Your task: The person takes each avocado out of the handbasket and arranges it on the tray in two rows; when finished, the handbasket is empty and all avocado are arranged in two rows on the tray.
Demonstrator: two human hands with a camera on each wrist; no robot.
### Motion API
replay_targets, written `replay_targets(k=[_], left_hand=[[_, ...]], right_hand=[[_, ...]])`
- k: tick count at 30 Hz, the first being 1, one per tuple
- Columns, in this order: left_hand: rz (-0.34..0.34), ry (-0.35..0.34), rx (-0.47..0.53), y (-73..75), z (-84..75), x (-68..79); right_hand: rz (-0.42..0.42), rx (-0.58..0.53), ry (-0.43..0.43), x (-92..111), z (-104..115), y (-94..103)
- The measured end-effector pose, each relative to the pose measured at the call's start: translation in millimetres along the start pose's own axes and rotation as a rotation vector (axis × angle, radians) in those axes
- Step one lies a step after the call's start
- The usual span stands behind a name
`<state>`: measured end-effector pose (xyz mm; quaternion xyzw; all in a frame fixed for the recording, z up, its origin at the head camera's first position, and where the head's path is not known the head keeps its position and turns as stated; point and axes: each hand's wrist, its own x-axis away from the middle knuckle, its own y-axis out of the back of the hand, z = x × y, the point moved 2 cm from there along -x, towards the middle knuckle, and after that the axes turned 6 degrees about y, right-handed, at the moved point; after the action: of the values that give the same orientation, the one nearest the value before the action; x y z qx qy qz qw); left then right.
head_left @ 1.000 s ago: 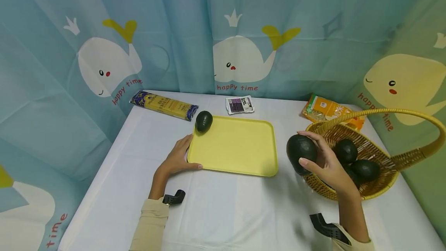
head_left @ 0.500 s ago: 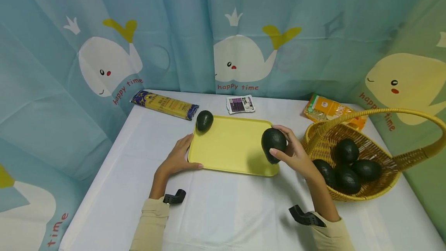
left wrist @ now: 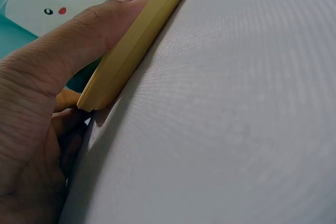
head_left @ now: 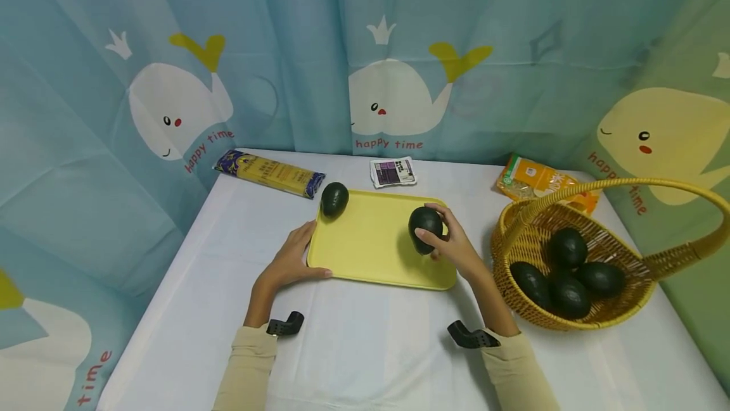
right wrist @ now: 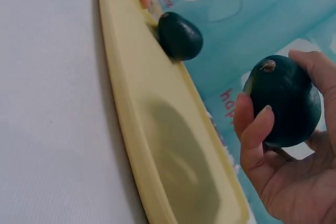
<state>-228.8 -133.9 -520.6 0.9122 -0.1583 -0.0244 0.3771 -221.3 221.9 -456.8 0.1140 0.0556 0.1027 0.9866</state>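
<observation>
My right hand (head_left: 457,249) grips a dark green avocado (head_left: 423,226) above the right part of a yellow tray (head_left: 365,243). In the right wrist view, thumb and fingers wrap round the held avocado (right wrist: 287,106), its stem end in sight and its shadow on the tray below. Another avocado (head_left: 334,199) sits in the tray's far left corner. My left hand (head_left: 288,262) holds the tray's near left corner. The left wrist view shows its thumb (left wrist: 100,27) along the tray's rim (left wrist: 139,38), with the other fingers partly hidden behind.
A wicker basket (head_left: 643,302) with a tall handle stands at the right, several avocados inside. Behind it lies an orange food bag (head_left: 538,178). A yellow and blue packet (head_left: 270,171) and a small white and purple sachet (head_left: 393,171) lie at the table's back, before a printed curtain (head_left: 308,50).
My right hand has carried the avocado leftward from beside the basket to over the tray. My left hand, the tray and the avocado in its corner stay where they were.
</observation>
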Motion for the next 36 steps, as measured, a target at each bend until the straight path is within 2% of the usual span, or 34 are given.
replay_targets(k=[12, 20, 24, 30, 36], left_hand=[[-0.003, -0.024, -0.001, 0.8, 1.0, -1.2], [0.000, -0.018, -0.002, 1.1, -0.1, -0.6], [-0.002, -0.023, 0.001, 1.6, -0.4, -0.3], [0.002, -0.027, 0.002, 0.5, 1.0, -0.4], [0.000, -0.029, -0.011, 1.5, 2.4, -0.6]], right_hand=[[-0.044, 0.080, -0.090, -38.9, -10.6, -18.2], [0.013, 0.091, -0.133, -65.6, -16.9, -34.9], [0.025, 0.121, -0.116, -77.0, -17.3, -43.5], [-0.002, 0.251, -0.051, -91.9, -18.6, -53.4], [-0.044, 0.336, -0.080, -97.5, -16.5, -59.1]])
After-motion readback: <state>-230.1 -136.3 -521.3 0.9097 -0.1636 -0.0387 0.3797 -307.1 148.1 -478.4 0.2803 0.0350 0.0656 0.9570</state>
